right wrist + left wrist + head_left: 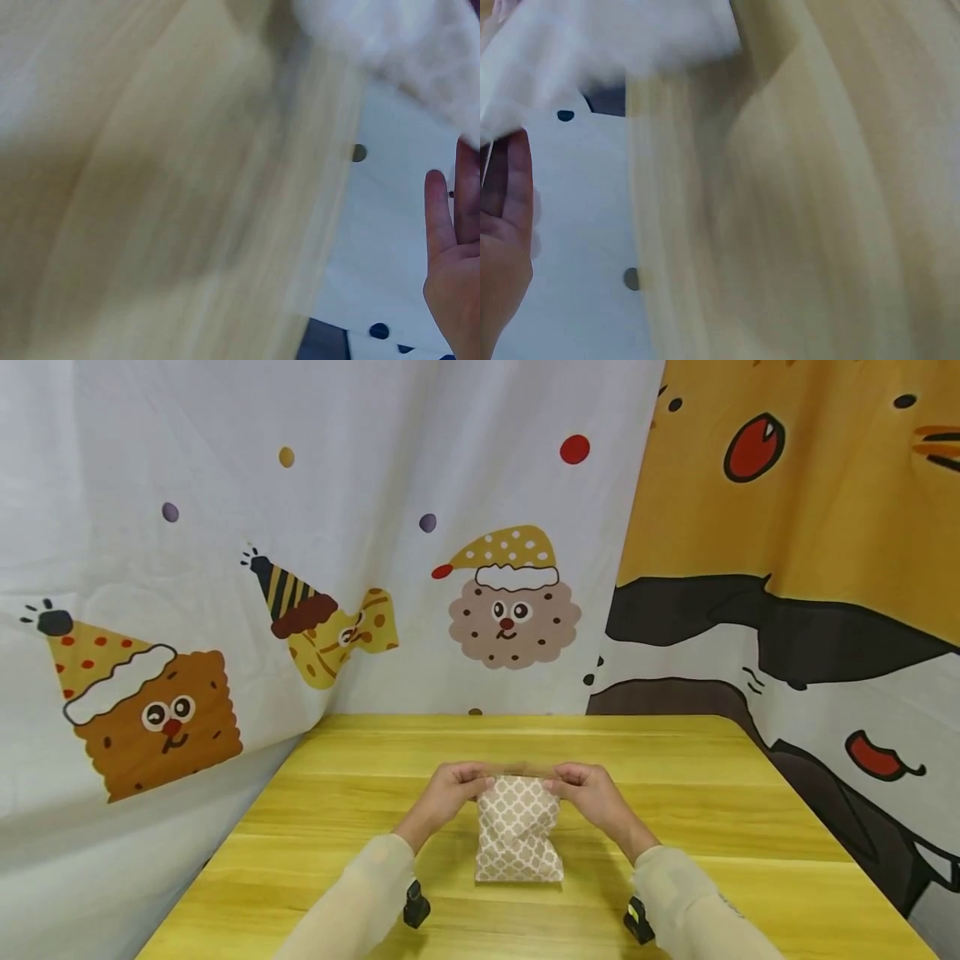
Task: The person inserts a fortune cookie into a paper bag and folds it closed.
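A small beige bag (517, 835) with a white lattice pattern hangs in front of me over the table, its surface creased. My left hand (453, 785) pinches its top left corner between thumb and fingers. At the top right corner, my right hand (585, 789) pinches it the same way. Between the hands, a brownish strip along the bag's top edge is blurred. In the left wrist view the bag (607, 52) shows as a pale blur above the left hand (502, 240). The right wrist view has the blurred bag (405, 52) above the right hand (457, 240).
A yellow wood-grain table (300, 860) lies under the hands. White curtain (360, 460) with cartoon biscuits hangs behind it and on the left, and an orange and black cartoon print (705, 543) fills the right. Dark wrist cameras (416, 904) sit at both sleeves.
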`<state>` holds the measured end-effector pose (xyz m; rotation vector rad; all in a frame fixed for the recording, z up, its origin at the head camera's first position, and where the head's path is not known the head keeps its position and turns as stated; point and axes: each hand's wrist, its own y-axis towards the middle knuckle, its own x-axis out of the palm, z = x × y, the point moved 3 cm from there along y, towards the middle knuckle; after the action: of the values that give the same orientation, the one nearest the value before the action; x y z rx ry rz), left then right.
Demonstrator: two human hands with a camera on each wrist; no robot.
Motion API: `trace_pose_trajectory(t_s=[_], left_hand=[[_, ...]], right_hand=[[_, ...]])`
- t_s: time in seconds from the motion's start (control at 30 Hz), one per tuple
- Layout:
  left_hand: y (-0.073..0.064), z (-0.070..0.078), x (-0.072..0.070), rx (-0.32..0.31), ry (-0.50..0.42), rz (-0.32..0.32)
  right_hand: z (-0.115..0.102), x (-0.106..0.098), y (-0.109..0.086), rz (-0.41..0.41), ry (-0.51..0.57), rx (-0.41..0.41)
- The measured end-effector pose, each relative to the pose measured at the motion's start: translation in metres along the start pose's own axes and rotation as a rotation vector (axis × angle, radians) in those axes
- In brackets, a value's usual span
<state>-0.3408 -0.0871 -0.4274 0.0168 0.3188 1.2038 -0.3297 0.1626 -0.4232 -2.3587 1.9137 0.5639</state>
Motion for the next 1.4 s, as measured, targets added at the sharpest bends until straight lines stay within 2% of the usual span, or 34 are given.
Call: trace_pose_trajectory(t_s=[0.1,0.2,0.27,0.37,0.43,0.47,0.57,0.67,0.77,0.9,0.97,1.13,1.2,1.27,1.33,1.4], left_hand=[[0.002,0.009,-0.001,0.035,0.029,0.039],[0.003,0.018,0.0,0.059,0.015,0.071],[0.004,0.02,0.001,0.068,0.009,0.079],[0.003,0.017,0.005,0.05,0.023,0.072],[0.002,0.011,0.008,0.011,0.046,0.04],[0.002,0.007,0.01,-0.021,0.064,0.02],[-0.001,-0.006,0.017,-0.105,0.076,-0.069],[-0.004,-0.014,0.022,-0.147,0.073,-0.103],[-0.005,-0.016,0.023,-0.144,0.028,-0.078],[-0.003,-0.015,0.017,-0.134,-0.021,-0.036],[-0.002,-0.015,0.014,-0.135,-0.021,-0.019],[-0.004,-0.015,0.009,-0.148,-0.008,0.012],[-0.003,-0.014,0.01,-0.144,0.008,-0.001],[-0.003,-0.013,0.012,-0.122,-0.001,-0.033],[-0.002,-0.011,0.014,-0.096,0.011,-0.056],[-0.001,-0.009,0.015,-0.074,0.012,-0.07]], right_hand=[[-0.009,-0.002,0.002,0.052,-0.028,-0.015],[-0.016,-0.003,0.003,0.087,-0.022,-0.027],[-0.015,0.0,0.004,0.044,-0.052,-0.027],[-0.006,0.008,0.002,-0.079,-0.123,-0.001],[0.001,0.013,0.0,-0.136,-0.163,0.008],[0.003,0.014,-0.001,-0.138,-0.169,0.014],[0.009,0.018,-0.003,-0.128,-0.107,0.017],[0.013,0.024,-0.004,-0.165,-0.054,0.041],[0.016,0.03,-0.006,-0.215,-0.053,0.062],[0.018,0.027,-0.009,-0.188,-0.104,0.061],[0.017,0.024,-0.01,-0.196,-0.107,0.059],[0.013,0.021,-0.009,-0.287,-0.044,0.026],[0.011,0.019,-0.008,-0.261,-0.003,0.017],[0.007,0.018,-0.006,-0.202,0.027,0.009],[0.004,0.017,-0.004,-0.143,0.032,0.01],[0.002,0.016,-0.004,-0.118,0.021,0.015]])
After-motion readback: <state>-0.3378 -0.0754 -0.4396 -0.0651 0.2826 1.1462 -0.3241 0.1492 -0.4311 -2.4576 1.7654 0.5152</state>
